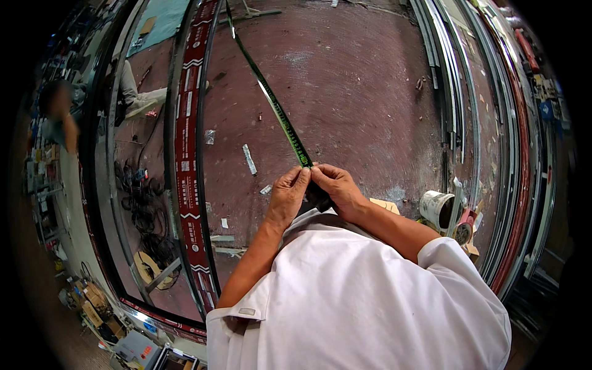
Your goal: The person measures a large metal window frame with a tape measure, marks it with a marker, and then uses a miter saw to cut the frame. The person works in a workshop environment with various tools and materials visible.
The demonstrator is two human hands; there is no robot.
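Observation:
A long green tape measure blade (279, 111) with dark markings runs from between my hands up and slightly left, over the reddish floor. My left hand (287, 196) pinches its near end between thumb and fingertips. Close beside it, almost touching, my right hand (338, 187) has thumb and finger pressed together on the same end. Something black (319, 199) shows below the right hand, partly covered by it; I cannot make out what it is. The far end of the blade reaches the top of the picture.
On the left stands a long frame with a red printed strip (188, 132); beyond it a person sits with light trousers (132, 92). Black cables (148, 216) lie inside the frame. To the right are a white bucket (435, 206) and long metal profiles (453, 80). Scraps litter the floor.

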